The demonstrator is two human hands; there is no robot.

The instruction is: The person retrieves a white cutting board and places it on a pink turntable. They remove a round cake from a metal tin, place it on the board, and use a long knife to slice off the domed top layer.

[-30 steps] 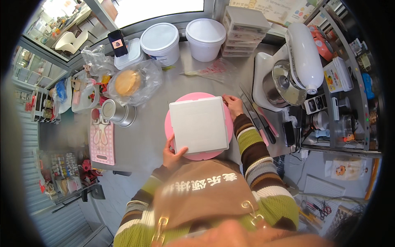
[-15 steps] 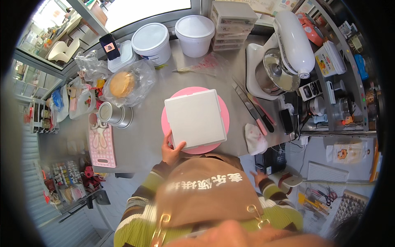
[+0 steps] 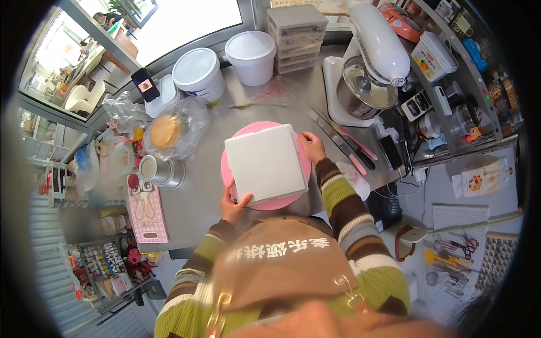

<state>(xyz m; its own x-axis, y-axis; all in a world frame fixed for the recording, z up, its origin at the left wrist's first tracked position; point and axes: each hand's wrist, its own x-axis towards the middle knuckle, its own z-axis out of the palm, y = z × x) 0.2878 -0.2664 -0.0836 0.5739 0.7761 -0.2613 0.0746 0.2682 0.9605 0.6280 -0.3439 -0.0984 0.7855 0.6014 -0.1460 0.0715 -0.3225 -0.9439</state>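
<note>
A white square cake board (image 3: 266, 164) with small tabs along its edges lies slightly turned on a round pink turntable (image 3: 226, 173). My left hand (image 3: 234, 204) is closed on the board's near left corner, its thumb on top and its fingers at the left side. At the far right edge my right hand (image 3: 313, 147) has its fingers bent against the rim of the board and turntable; their undersides are hidden. To the right of that hand lie long metal spatulas (image 3: 345, 147) with pink and black handles, and a crumpled white cloth (image 3: 354, 179).
A stand mixer (image 3: 375, 62) stands at the back right. Two white tubs (image 3: 197, 73), a drawer unit (image 3: 296, 34) and a phone (image 3: 145, 84) line the back. Left are a bagged round cake (image 3: 165, 131), metal tins (image 3: 160, 170) and a pink board (image 3: 147, 211).
My right hand has come up from beside my body to the right edge of the board and turntable. My left hand keeps its place at the near left corner. The view has shifted slightly.
</note>
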